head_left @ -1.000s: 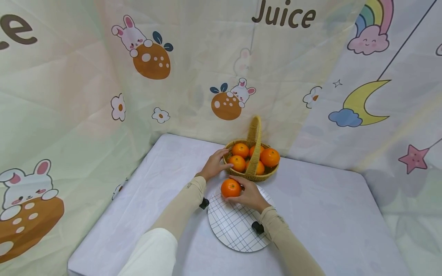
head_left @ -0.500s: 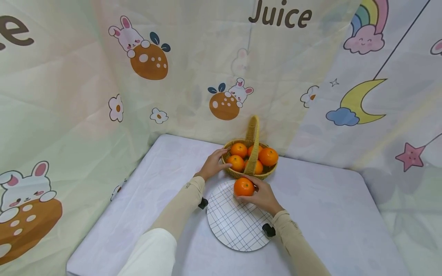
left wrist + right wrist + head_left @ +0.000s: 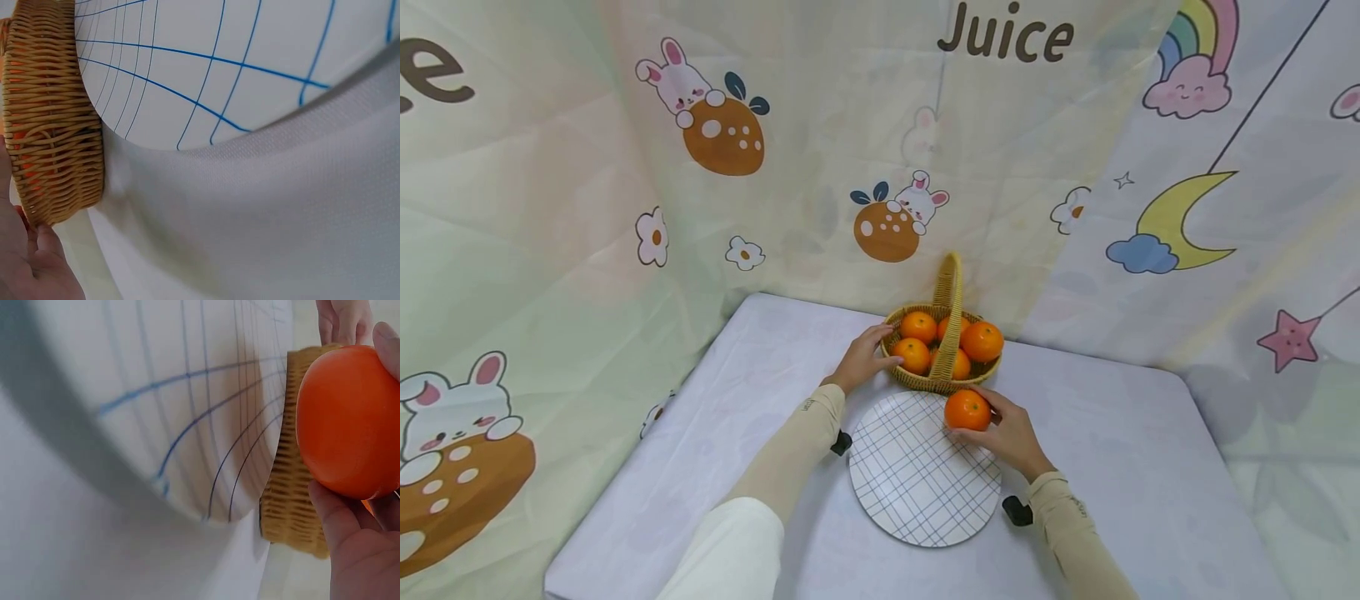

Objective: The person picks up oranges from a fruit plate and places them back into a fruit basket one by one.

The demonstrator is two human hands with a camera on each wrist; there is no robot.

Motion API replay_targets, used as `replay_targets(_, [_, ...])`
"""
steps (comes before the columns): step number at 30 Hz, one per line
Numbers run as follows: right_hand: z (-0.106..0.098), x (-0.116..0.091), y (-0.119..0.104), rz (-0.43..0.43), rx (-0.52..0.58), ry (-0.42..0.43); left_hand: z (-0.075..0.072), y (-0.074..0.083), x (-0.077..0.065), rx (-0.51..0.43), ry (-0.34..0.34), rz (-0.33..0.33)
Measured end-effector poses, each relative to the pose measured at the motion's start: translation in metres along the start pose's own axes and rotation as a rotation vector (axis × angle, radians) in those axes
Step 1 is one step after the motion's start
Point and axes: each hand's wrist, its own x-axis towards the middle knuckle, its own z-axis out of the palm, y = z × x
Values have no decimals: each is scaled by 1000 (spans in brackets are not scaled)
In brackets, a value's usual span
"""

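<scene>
In the head view my right hand holds an orange between thumb and fingers, over the right back part of a round white plate with blue grid lines. The right wrist view has the same orange large, with the basket behind it. A yellow wicker basket with a tall handle stands just behind the plate, several oranges inside. My left hand grips its left side, thumb in front and fingers farther back along the rim. In the left wrist view, that hand touches the basket wall.
A white cloth covers the table, which reaches out to both sides of the plate. Printed fabric with cartoon rabbits hangs behind the table and at its sides. A small black device sits at my right wrist.
My right hand has carried the orange rightward, from the plate's back left to its back right. The left hand has stayed at the basket, and the head view has shifted slightly.
</scene>
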Motion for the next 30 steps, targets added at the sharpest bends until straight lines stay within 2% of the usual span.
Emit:
replay_targets(5, [-6,-2,7,-10,-18,32,0,-2,-1,-5,0,-5])
replay_targets(12, [-14,7,0,-36,7,22,0,-4,-1,5,3,7])
replay_targets(23, [-34,36,-19,-68,16,67,0,-4,1,-11,0,-1])
replay_targets(30, [-48,65,-32,-102,27,119,0,-3,0,-18,0,-7])
